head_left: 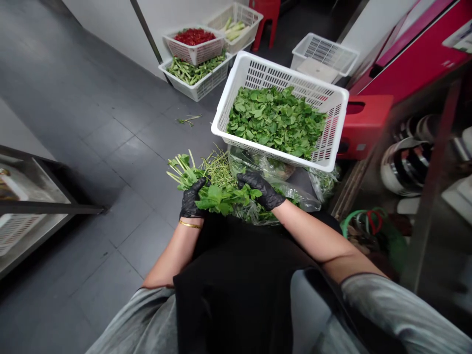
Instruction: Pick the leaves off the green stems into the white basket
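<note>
My left hand (193, 197), in a black glove, is closed round a bunch of leafy greens (217, 197), its pale cut stems poking out to the left. On the leafy end of the bunch, my gloved right hand (261, 189) has its fingers bent against the leaves; the fingertips are partly hidden. Behind the hands lies a heap of thin stems (218, 168). A clear plastic bag (300, 194) with more greens sits beside and under my right hand. Just beyond stands a white plastic basket (280, 153) holding loose picked leaves (275, 118).
At the back, a basket of red chillies (194, 37) rests on a basket of green beans (197, 71). A white basket (324, 51) and a red stool (368, 123) stand right. Metal shelving (55, 206) is at left. Stray stems (189, 120) lie on the tiled floor.
</note>
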`<state>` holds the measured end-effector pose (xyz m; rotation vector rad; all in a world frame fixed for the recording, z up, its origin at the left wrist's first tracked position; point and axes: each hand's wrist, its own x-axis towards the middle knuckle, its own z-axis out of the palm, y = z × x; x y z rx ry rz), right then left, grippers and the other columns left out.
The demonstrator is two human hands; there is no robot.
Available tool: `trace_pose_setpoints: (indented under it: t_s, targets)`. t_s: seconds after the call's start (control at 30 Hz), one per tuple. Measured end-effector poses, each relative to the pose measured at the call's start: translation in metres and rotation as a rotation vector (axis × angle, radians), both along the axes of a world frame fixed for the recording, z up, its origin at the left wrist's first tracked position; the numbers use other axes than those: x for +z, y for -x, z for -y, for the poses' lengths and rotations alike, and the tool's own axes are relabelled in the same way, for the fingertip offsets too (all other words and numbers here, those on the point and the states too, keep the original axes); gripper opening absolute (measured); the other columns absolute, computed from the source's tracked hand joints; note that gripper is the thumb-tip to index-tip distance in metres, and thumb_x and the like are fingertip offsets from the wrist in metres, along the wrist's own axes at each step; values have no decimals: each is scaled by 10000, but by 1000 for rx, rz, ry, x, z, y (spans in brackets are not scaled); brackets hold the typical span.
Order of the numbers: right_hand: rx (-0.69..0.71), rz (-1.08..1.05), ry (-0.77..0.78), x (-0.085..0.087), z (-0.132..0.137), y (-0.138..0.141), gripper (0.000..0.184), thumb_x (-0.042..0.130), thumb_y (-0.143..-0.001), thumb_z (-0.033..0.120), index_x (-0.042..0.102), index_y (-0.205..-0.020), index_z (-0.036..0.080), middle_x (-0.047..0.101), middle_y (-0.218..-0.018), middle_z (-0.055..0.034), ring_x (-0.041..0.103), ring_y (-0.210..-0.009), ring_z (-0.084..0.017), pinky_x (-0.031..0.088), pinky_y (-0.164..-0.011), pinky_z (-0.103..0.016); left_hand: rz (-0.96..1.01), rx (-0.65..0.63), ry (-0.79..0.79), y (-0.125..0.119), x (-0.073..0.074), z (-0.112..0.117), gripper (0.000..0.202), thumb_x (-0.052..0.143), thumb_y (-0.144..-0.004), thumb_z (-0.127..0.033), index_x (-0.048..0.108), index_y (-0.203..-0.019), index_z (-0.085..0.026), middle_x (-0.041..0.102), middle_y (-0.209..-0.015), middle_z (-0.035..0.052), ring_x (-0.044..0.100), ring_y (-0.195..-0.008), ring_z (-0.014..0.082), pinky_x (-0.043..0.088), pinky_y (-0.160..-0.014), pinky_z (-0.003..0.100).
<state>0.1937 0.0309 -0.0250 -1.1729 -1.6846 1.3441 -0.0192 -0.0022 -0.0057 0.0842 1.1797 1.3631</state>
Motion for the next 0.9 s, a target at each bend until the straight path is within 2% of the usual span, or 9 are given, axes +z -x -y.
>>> trace_pose_setpoints:
  t_s: [0.07,0.17,0.3,0.37,0.47,0.53,0.6,0.77,0.9]
  targets:
    - [12,-143,137,7,-4,18,384,657,-843,556,770,-849,188,739,-831,-65,696,-867,-229,551,-919,-420,20,-38,-10,-3,0,5,160,827,-658,-206,690,-739,-184,693,-613,-17,642,-525,145,567,-616,287]
    - [24,-346,300,24,-11,46,446,782,-714,596,766,-879,181,756,-850,-47,705,-875,-218,577,-855,-377,39,-137,-68,-8,0,13,268,863,-622,-254,697,-818,-178,719,-669,3,714,-637,200,598,-706,342]
    - [12,-427,241,45,-24,60,406,803,-695,571,764,-803,182,762,-829,-41,714,-938,-228,581,-890,-374,-14,-209,-85,-7,4,20,405,909,-568,-276,714,-903,-163,765,-776,41,761,-810,269,600,-812,399]
    - [3,-411,182,52,-31,54,364,794,-715,537,764,-763,178,763,-821,-45,718,-971,-235,570,-935,-385,-27,-191,-95,-2,5,20,409,919,-555,-278,723,-897,-169,769,-789,34,755,-788,255,598,-814,394]
    - [-35,-371,131,60,-39,43,339,783,-729,520,774,-768,184,773,-853,-45,720,-988,-240,548,-994,-414,-38,-158,-108,5,8,21,385,933,-530,-267,739,-845,-160,764,-762,29,706,-640,194,592,-685,335]
    - [-65,-372,121,61,-40,43,353,770,-734,544,776,-769,193,775,-863,-46,717,-977,-240,540,-1012,-423,-43,-158,-128,6,10,22,375,938,-540,-301,745,-825,-153,748,-711,25,660,-557,159,569,-597,298]
    - [-79,-401,120,60,-38,51,351,772,-734,544,779,-778,196,771,-856,-52,711,-977,-241,541,-1007,-418,-39,-157,-160,4,12,22,382,940,-555,-324,744,-839,-162,733,-684,6,653,-544,151,572,-606,295]
    - [-88,-464,238,50,-15,77,459,816,-675,563,784,-921,177,763,-867,-58,702,-959,-256,568,-892,-412,-29,-161,-221,-9,8,19,470,941,-495,-260,740,-913,-184,776,-819,21,745,-824,251,595,-821,388]
    - [-44,-346,295,42,4,79,523,830,-641,577,772,-955,162,755,-879,-49,687,-882,-231,547,-851,-387,-111,-110,-260,-12,1,16,563,926,-471,-269,742,-1000,-207,787,-873,29,737,-969,286,575,-882,406]
